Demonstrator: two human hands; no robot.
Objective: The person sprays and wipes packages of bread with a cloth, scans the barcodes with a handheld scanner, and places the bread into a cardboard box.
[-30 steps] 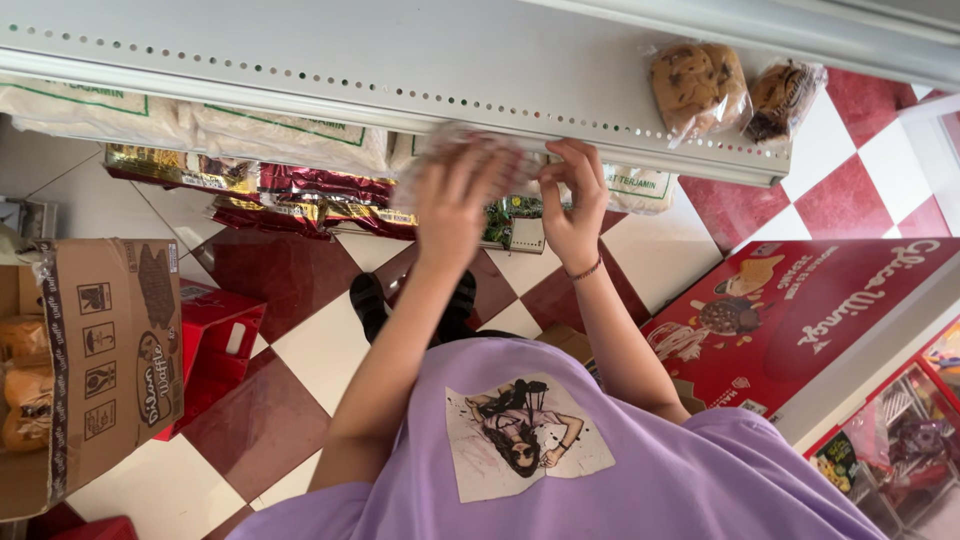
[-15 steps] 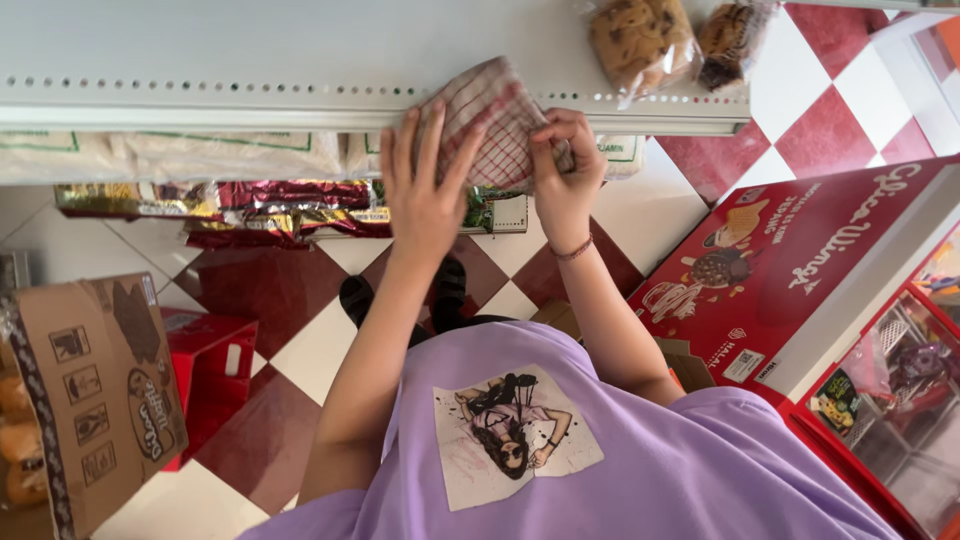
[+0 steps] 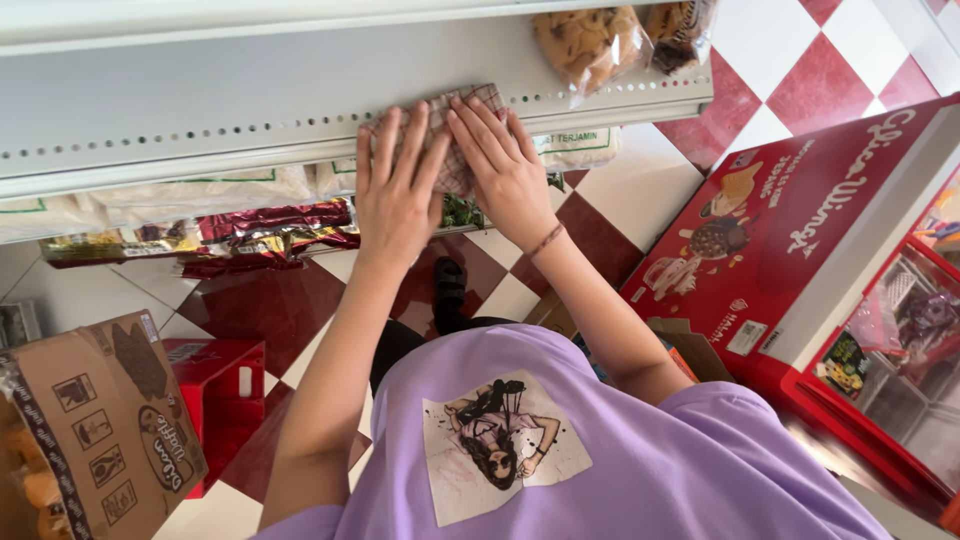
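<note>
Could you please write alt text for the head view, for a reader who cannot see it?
Left hand and right hand press a checked cloth flat on a white shelf. Bagged biscuits sit further along; a cardboard box stands below.

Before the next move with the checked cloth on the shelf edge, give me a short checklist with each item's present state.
1. Left hand flat on the checked cloth: ok.
2. Right hand flat on the cloth beside it: ok.
3. Cloth lies on the white shelf front edge: ok.
4. Bagged cookies apart from both hands: ok.
5. Cloth spread or folded under the palms: cannot tell.
6. Cardboard box on the floor, away from the arms: ok.
</note>
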